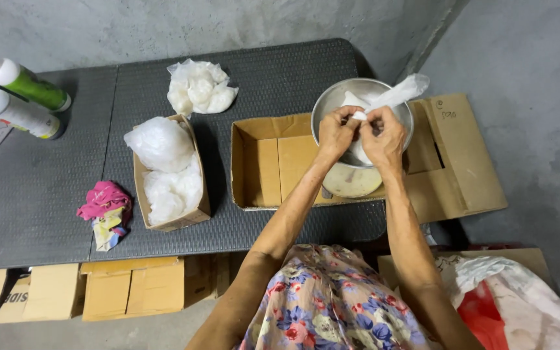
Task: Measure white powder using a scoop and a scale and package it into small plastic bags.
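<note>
Here a small clear plastic bag [393, 97] is pinched at its neck by both hands over a round metal bowl [332, 104]; its loose end streams up and to the right, so its long axis runs on a slant from the hands toward the far right rim of the bowl. The left hand [337, 133] and the right hand [384, 137] meet knuckle to knuckle, fingers [351, 115] curled shut around the bag's neck, with both forearms reaching forward from the body and converging above the bowl. The bowl sits on a scale with a pale round dial [351, 181], which stands in an open, flattened cardboard box [273, 162] on the dark bench [46, 207]. To the left, a narrow cardboard box [192, 217] holds filled clear bags [163, 162], and a heap of white bags [199, 87] lies just behind it. A pink crumpled cloth [105, 207] lies near that box, and two bottles [17, 97], one green and one white, lie on their sides at the bench's far left corner.
</note>
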